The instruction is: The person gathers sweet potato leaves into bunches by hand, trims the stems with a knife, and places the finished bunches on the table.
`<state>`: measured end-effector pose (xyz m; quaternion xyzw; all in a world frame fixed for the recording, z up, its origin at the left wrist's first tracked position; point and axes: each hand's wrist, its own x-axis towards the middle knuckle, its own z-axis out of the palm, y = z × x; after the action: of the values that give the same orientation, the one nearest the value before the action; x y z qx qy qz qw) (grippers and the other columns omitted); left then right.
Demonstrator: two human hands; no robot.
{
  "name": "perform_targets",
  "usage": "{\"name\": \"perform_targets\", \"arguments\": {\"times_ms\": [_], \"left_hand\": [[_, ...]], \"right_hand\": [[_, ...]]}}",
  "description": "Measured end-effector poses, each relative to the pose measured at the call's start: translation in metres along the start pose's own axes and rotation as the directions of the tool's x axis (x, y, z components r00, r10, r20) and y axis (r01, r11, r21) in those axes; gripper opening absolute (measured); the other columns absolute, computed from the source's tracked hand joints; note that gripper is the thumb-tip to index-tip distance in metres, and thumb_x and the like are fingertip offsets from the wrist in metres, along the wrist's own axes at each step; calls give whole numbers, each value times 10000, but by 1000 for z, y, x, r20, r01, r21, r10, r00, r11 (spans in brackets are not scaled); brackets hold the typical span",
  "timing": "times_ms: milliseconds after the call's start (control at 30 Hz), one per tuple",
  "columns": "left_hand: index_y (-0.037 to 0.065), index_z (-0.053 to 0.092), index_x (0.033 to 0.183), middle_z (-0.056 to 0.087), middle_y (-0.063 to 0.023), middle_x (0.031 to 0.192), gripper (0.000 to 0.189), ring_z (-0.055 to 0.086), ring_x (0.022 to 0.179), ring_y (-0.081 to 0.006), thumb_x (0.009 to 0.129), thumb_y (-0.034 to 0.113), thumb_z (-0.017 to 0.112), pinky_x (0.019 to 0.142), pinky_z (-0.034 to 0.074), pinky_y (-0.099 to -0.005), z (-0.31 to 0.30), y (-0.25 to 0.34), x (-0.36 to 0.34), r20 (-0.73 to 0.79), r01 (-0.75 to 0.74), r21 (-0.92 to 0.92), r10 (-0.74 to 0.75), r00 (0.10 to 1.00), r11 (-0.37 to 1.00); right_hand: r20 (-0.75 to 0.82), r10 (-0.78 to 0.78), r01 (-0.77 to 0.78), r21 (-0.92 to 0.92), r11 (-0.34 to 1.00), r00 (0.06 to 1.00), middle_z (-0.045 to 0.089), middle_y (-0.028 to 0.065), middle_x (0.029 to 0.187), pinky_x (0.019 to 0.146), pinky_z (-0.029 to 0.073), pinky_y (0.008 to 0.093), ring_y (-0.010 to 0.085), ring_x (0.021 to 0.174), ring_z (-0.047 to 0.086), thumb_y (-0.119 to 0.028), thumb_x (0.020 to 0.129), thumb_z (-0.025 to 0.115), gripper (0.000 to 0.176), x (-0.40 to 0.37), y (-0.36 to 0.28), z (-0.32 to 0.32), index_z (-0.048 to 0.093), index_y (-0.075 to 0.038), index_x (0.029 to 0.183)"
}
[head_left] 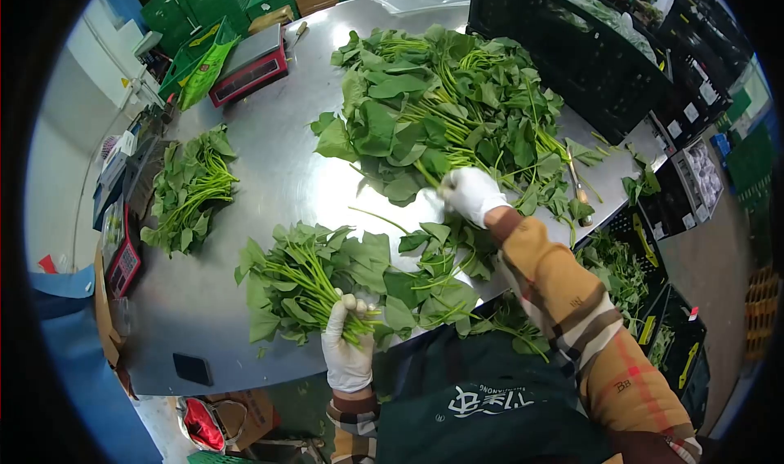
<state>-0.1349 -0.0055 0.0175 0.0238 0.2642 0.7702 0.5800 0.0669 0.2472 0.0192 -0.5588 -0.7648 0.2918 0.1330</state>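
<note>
My left hand (349, 346), in a white glove, is wrapped round the stems of a leafy green bunch (302, 280) low over the metal table (269, 162). My right hand (474, 195), also gloved, reaches to the lower edge of a large pile of leafy stems (441, 97). Its fingers are closed at a stem there; how much they grip is partly hidden. Loose leafy stems (441, 288) lie between my hands, near the apron. A separate bunch (193, 188) rests at the left of the table.
Two red scales (249, 71) (124, 260) stand at the left. A black crate (563, 48) sits behind the pile, and a knife (578, 182) lies right of it. A phone (192, 368) is near the front edge. Crates with greens (621, 272) stand at the lower right.
</note>
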Motion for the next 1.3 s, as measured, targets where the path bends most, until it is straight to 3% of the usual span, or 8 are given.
{"name": "perform_targets", "arguments": {"times_ms": [67,233,333,500,700,867,1000,1300], "left_hand": [[40,533,1195,625,-42,939,257,562,857,-172,950,109,573,873,460,-372,-1,1,-1,18,6,-4,-6,1000,1000],[52,508,1266,618,-16,932,350,559,843,-154,945,163,594,878,458,-358,7,-7,-1,76,21,-55,-16,997,998],[59,537,1233,651,-27,964,289,583,865,-164,958,141,570,905,439,-361,10,-13,-2,114,97,-157,-80,990,983],[95,573,1130,659,-82,1091,192,606,991,-205,939,105,593,952,448,-396,20,-28,-13,76,177,-14,-175,982,984],[-33,588,1149,621,-171,1184,234,590,1109,-249,935,62,572,983,471,-369,41,-53,-19,-23,116,313,-115,993,943],[-16,612,1088,663,-105,1036,221,635,997,-202,932,141,618,992,488,-384,22,-31,-8,-121,59,184,-37,992,981],[-32,623,1080,655,-111,1015,218,619,954,-213,937,131,608,897,502,-343,16,-25,-6,-121,42,178,-21,992,983],[-19,608,1063,638,-99,989,200,609,956,-201,945,141,597,899,502,-350,11,-25,-6,-118,73,222,-47,992,972]], "right_hand": [[483,-11,-169,328,930,876,687,52,715,587,494,220,75,594,600,-98,881,625,118,-35,-13,-26,699,-6,873],[369,-134,-330,912,242,920,680,29,779,548,464,191,57,573,575,-197,934,623,240,-93,19,-47,677,23,1011],[298,23,-251,757,603,954,679,32,773,519,438,175,46,553,552,-194,924,639,236,-110,23,-41,680,21,1012],[229,-61,-184,891,416,971,678,40,779,586,465,186,62,598,563,-164,933,623,203,-127,9,-32,681,19,1000],[458,-386,171,442,881,801,682,55,733,630,505,293,105,660,611,-284,900,669,271,-136,-48,-6,705,-18,937],[-222,-158,171,43,984,962,683,102,788,692,504,366,277,746,647,-253,845,679,205,-55,-19,-8,713,-57,897],[-357,-374,122,-563,817,856,617,97,824,693,459,405,275,851,603,-205,781,628,109,9,36,8,682,-109,780],[-277,-407,162,-619,768,870,633,98,844,718,460,400,286,869,602,-116,751,580,103,25,35,2,662,-121,814]]}}
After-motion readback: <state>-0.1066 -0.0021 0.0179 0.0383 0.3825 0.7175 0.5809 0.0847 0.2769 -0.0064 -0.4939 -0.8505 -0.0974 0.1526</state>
